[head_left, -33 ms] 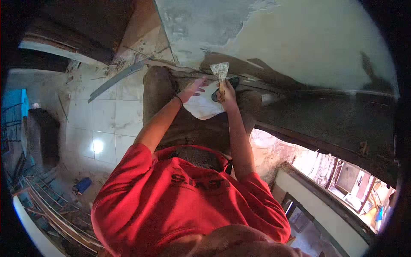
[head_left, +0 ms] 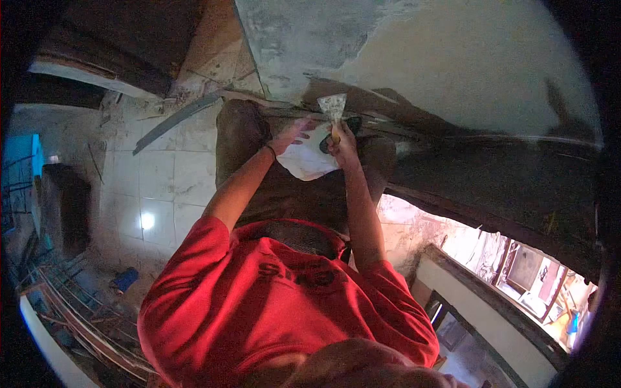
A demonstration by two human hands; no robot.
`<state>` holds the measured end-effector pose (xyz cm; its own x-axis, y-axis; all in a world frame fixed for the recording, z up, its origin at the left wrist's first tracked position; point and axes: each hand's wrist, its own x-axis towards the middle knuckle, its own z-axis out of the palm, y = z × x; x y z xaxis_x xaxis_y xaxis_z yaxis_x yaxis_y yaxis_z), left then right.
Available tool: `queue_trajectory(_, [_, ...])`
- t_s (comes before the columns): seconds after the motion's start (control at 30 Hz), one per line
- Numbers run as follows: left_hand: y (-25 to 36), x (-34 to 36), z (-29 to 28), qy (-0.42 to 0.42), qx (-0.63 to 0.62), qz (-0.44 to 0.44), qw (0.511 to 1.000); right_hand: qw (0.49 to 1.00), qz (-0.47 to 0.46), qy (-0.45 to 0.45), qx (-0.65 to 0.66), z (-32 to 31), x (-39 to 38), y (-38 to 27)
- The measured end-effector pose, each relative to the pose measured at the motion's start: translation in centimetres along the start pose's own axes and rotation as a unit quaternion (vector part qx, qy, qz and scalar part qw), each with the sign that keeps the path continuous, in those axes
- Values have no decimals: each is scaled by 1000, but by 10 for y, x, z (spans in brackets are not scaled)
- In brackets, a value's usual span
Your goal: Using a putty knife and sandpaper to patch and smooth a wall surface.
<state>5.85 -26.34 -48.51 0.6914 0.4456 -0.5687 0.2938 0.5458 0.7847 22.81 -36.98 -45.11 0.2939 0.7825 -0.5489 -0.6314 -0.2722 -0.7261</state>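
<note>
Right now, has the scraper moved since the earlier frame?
No: the scraper in the right hand shows no visible shift against the wall's grey patch.

The person wears a bright red shirt (head_left: 278,323) with short, loose sleeves (head_left: 184,258), the cloth soft and creased in long folds across the front. A short row of bold, dark printed letters (head_left: 294,274) runs across it, and its hem (head_left: 278,224) is the same red. Beside the hem sits a dark grey patch (head_left: 297,237) with a fine, mesh-like texture; what it belongs to is unclear. The trousers (head_left: 284,202) are dark brown. A thin, dark band (head_left: 271,152) circles the left wrist. One dark shoe (head_left: 353,123) shows in part.
</note>
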Motion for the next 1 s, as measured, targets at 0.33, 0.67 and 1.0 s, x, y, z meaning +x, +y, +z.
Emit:
queue_trajectory(0.33, [1,0,3,2,3,1,1000,999,-32,-16,4,2,-3,1])
queue_trajectory(0.67, [-32,20,-22,-39,16,64,997,998,-33,-3,-44,2,-2,1])
queue_trajectory(1.0, [-11,-1,-4,-1,4,26,1000,999,35,-19,-19,-14,7,12])
